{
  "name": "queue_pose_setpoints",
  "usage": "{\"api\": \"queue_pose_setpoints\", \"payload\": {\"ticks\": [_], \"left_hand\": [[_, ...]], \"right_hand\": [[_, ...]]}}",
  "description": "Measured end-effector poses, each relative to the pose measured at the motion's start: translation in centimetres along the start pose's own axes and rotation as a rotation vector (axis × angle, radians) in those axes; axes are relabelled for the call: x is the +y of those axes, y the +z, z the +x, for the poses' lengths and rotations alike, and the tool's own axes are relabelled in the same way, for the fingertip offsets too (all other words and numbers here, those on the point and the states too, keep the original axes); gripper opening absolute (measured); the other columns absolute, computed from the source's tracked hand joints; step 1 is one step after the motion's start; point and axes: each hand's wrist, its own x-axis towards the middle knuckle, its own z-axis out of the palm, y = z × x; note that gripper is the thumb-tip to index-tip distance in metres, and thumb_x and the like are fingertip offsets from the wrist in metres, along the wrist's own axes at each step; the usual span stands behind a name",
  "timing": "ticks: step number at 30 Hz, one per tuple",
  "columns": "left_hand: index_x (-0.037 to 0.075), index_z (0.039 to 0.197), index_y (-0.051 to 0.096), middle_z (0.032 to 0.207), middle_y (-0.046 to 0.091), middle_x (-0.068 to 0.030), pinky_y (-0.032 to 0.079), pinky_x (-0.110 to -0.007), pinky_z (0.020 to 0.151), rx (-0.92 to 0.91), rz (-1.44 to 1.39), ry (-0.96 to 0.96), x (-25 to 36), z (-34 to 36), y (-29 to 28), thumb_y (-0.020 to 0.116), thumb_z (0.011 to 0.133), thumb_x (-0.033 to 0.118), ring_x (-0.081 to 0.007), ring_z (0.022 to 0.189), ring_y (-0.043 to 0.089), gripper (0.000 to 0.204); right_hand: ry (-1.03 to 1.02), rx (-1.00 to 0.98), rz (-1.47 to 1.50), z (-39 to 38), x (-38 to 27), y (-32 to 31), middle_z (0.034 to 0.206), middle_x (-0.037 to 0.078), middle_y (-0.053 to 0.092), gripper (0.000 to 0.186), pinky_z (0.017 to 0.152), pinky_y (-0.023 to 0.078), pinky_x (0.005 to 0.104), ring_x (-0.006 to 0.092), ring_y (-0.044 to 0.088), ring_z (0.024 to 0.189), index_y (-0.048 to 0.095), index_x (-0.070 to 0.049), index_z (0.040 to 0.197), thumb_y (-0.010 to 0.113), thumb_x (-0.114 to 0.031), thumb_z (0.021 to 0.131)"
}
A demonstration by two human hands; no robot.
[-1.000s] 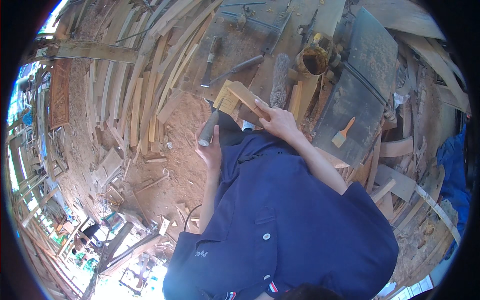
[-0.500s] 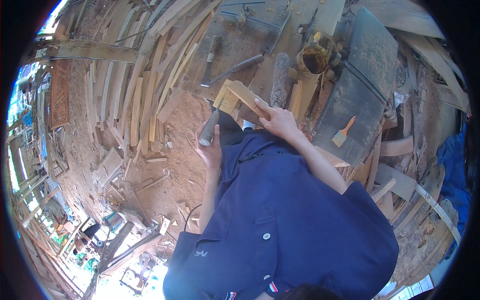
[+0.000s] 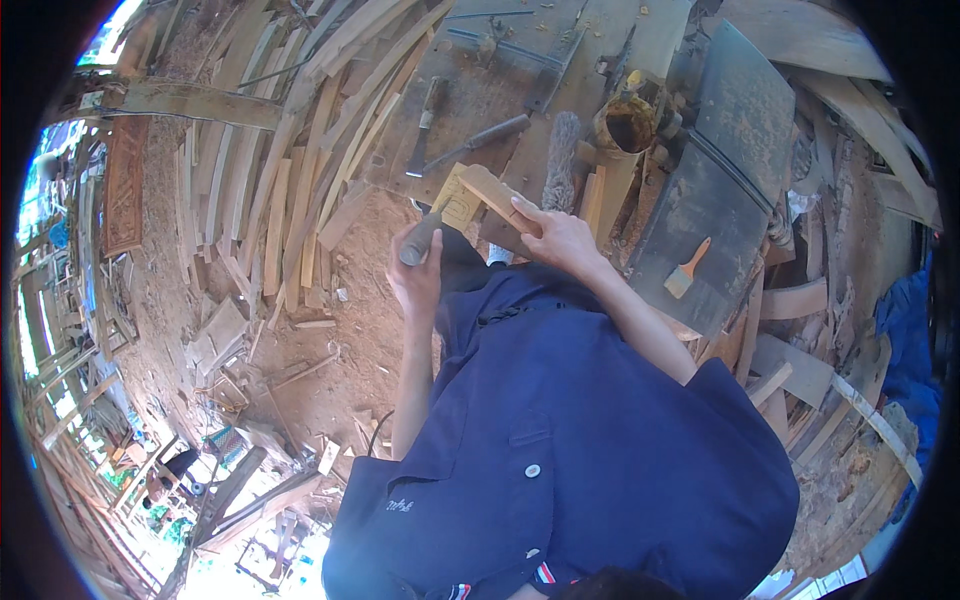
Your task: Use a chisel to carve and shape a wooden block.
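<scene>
My left hand [image 3: 413,280] is closed round the grey-brown handle of a chisel [image 3: 424,238], which leans toward a yellowish wooden piece [image 3: 458,206]. Curved lines mark the face of that piece, and the chisel's tip is hard to make out against it. In my right hand [image 3: 562,240] is a short, thick wooden bar [image 3: 494,198], gripped near its lower end. The bar slants up and left, its far end over the marked piece or against it; I cannot tell which. Both hands are just beyond the hem of my dark blue shirt.
A workbench [image 3: 510,75] ahead carries a flat chisel [image 3: 428,118], a long-handled tool [image 3: 490,132], a shaggy grey brush [image 3: 562,165] and a stained can [image 3: 627,124]. A paintbrush [image 3: 687,268] lies on a dark board at right. Wooden strips [image 3: 290,200] are stacked at left.
My left hand has risen slightly, and the butt of the chisel handle has swung up toward the bench. The right hand and wooden bar have barely shifted.
</scene>
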Motion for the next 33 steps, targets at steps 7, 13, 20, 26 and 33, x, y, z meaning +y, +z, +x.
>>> {"api": "queue_pose_setpoints", "payload": {"ticks": [7, 13, 20, 26, 33], "left_hand": [[-0.005, 0.115, 0.078, 0.102, 0.083, -0.0118, 0.062, -0.036, 0.088, 0.034, -0.110, -0.162, -3.5, 4.5, -1.3, 0.086, 0.100, 0.021, -0.0189, 0.093, 0.079, 0.031], [0.000, 0.110, 0.081, 0.104, 0.085, -0.0142, 0.062, -0.039, 0.091, -0.032, -0.154, -0.168, -1.8, 6.4, -0.6, 0.088, 0.096, 0.026, -0.0242, 0.098, 0.081, 0.031], [0.000, 0.107, 0.081, 0.099, 0.084, -0.0138, 0.061, -0.039, 0.087, -0.003, 0.001, -0.186, 1.8, 6.8, 0.2, 0.087, 0.096, 0.025, -0.0232, 0.092, 0.082, 0.027], [-0.001, 0.103, 0.078, 0.097, 0.084, -0.0131, 0.061, -0.039, 0.084, 0.014, -0.059, -0.244, 1.9, 6.6, 0.4, 0.087, 0.097, 0.024, -0.0236, 0.089, 0.082, 0.027], [-0.002, 0.103, 0.077, 0.096, 0.083, -0.0149, 0.061, -0.042, 0.084, 0.095, 0.090, -0.179, 1.2, 6.5, 0.3, 0.087, 0.096, 0.023, -0.0268, 0.088, 0.081, 0.029]], "right_hand": [[0.013, 0.019, 0.025, -0.1, -0.3, -0.1, 0.113, 0.024, 0.079, 0.070, 0.097, 0.061, 0.0544, 0.0444, 0.077, 0.105, 0.055, -0.039, 0.163, 0.065, -0.036, 0.093], [0.020, 0.025, 0.050, -0.1, 0.0, 0.2, 0.116, 0.024, 0.080, 0.070, 0.099, 0.060, 0.0540, 0.0442, 0.077, 0.107, 0.055, -0.040, 0.163, 0.066, -0.036, 0.094], [0.022, 0.029, 0.060, -0.4, 0.0, 0.3, 0.118, 0.023, 0.079, 0.070, 0.100, 0.060, 0.0542, 0.0439, 0.077, 0.108, 0.055, -0.040, 0.163, 0.066, -0.036, 0.094], [0.027, 0.019, 0.047, -0.6, -0.2, 0.0, 0.119, 0.023, 0.079, 0.070, 0.100, 0.060, 0.0545, 0.0439, 0.077, 0.109, 0.055, -0.040, 0.163, 0.065, -0.036, 0.094], [0.006, 0.028, 0.052, -0.5, 0.1, 0.3, 0.118, 0.024, 0.079, 0.070, 0.100, 0.060, 0.0546, 0.0442, 0.077, 0.109, 0.055, -0.040, 0.163, 0.066, -0.035, 0.094]]}}
